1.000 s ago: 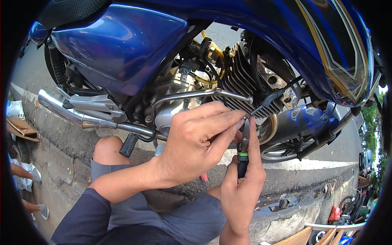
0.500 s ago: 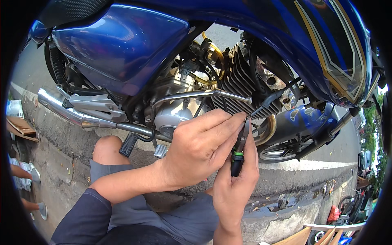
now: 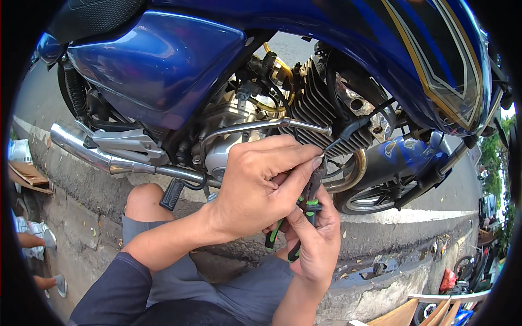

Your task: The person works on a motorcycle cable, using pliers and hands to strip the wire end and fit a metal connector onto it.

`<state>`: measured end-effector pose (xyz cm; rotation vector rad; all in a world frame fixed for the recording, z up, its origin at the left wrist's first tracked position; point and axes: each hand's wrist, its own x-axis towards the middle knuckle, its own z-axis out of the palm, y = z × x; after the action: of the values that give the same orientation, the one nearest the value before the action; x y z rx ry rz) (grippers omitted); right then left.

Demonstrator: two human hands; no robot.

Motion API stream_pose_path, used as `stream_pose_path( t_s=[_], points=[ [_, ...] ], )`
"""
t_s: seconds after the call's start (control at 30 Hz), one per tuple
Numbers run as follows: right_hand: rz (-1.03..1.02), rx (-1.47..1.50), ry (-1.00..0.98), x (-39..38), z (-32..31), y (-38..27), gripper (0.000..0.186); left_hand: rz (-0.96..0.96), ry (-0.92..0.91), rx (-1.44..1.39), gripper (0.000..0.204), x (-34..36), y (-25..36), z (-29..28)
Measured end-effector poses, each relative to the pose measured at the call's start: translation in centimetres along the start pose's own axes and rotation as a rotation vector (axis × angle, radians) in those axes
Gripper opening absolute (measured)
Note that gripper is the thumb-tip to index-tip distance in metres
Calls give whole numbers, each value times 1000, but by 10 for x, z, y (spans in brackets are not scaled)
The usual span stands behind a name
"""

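My left hand (image 3: 266, 187) is closed, thumb and forefinger pinched at the thin end of a black cable (image 3: 338, 145). A thicker black rubber boot (image 3: 354, 129) sits farther up that cable. A tiny light, metal-looking tip shows at the fingertips; its exact shape is too small to tell. My right hand (image 3: 315, 236) grips a pair of pliers (image 3: 312, 204) with black and green handles. Their dark jaws point up, right beside the left fingertips and the cable end. Whether the jaws bite on anything is hidden. Both hands are in front of the motorcycle's finned engine (image 3: 312, 98).
The blue motorcycle (image 3: 157, 60) stands across the view. A chrome guard bar (image 3: 244, 127) and exhaust pipe (image 3: 179, 172) run close to my hands. The front wheel (image 3: 370, 204) is at right. People's feet (image 3: 48, 236) show at far left; wooden boards (image 3: 402, 315) lie lower right.
My right hand has shifted lower and its grip has changed, so the pliers' spread handles now show. The left fingertips have moved slightly left, still at the cable end.
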<state>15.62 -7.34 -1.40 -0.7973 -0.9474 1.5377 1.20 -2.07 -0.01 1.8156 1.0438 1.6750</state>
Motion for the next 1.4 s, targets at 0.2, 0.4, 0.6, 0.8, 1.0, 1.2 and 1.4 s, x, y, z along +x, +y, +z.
stream_pose_path(
  t_s=[0.2, 0.4, 0.6, 0.8, 1.0, 1.2, 1.4],
  points=[
    [-34, -159, 137, 2, 5, 11, 39, 48, 20, 54, 22, -3, -5, 3],
    [-252, -705, 243, 1, 21, 12, 63, -37, -19, 19, 22, -2, 0, 0],
    [-338, -675, 234, 2, 12, 25, 74, -178, -57, -199, 20, -4, -1, 4],
    [-432, -729, 226, 2, 3, 24, 85, -170, -74, -151, 21, -3, 6, 8],
    [-488, -836, 314, 4, 12, 23, 88, 39, -68, 131, 25, -5, 4, 8],
    [-395, -903, 318, 2, 9, 13, 86, 203, -37, 215, 34, -5, -1, 10],
    [-508, -940, 408, 7, 8, 28, 86, 192, -48, 235, 36, -8, 1, 12]
  ],
)
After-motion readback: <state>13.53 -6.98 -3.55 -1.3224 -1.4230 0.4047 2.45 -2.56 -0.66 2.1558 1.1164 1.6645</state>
